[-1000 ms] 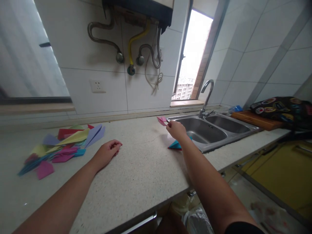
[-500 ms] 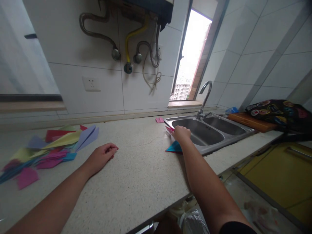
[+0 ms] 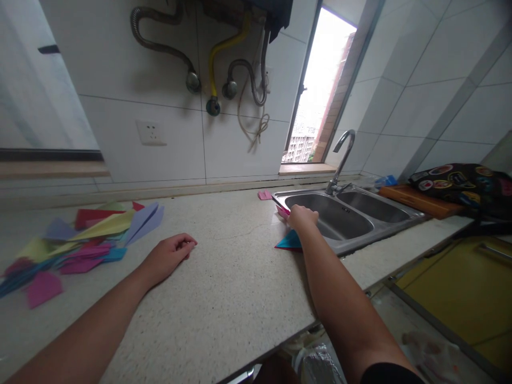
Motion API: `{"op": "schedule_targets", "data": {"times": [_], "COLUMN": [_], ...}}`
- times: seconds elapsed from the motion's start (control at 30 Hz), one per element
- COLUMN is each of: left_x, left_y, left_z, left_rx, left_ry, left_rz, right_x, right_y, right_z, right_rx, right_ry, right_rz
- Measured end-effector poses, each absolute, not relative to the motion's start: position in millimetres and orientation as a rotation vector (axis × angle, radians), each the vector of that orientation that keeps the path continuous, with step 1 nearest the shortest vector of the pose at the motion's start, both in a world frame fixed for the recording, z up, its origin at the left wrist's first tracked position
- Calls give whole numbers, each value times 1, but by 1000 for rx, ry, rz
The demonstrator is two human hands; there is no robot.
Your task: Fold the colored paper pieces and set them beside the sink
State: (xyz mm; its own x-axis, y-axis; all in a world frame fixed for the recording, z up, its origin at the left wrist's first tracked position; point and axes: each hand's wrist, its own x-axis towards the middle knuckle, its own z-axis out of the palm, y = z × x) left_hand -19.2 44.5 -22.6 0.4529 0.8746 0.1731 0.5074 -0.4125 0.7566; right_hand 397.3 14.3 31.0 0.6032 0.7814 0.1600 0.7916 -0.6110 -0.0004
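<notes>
Since one second ago, the right hand point(image 3: 303, 216) has drawn away from the small pink square point(image 3: 264, 195), taking a pink paper piece point(image 3: 282, 212) with it. The square lies on the worktop point(image 3: 224, 277) just beside the sink's far left corner. The right hand is now at the sink's left rim, seemingly pinching the piece, its fingertips partly hidden. A blue folded paper point(image 3: 287, 241) lies just nearer, partly behind the wrist. The left hand point(image 3: 171, 253) has stayed on the worktop, fingers curled in, near the mixed paper pile point(image 3: 94, 234) on the left, which looks unchanged. The sink point(image 3: 356, 234) shows bare metal in both basins. Below the near edge, a plastic bag's point(image 3: 320, 362) contents are unclear.
</notes>
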Motion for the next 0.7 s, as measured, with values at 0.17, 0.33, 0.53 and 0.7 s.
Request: {"op": "schedule_targets", "data": {"times": [0.17, 0.33, 0.53, 0.7], "left_x": [-19, -18, -18, -18], "left_y": [44, 46, 46, 42], "left_z": [-21, -24, -24, -19], "left_rx": [2065, 2065, 2071, 2062], "left_ry": [1149, 1137, 1126, 1138], "left_rz": [757, 759, 753, 760], "right_x": [397, 393, 391, 384], "right_y": [15, 14, 12, 8], "right_z": [33, 36, 38, 40], "right_rx": [-2742, -2755, -2743, -2707], "right_ry": [-1332, -1314, -1298, -1312], "right_rz": [-189, -181, -215, -303]}}
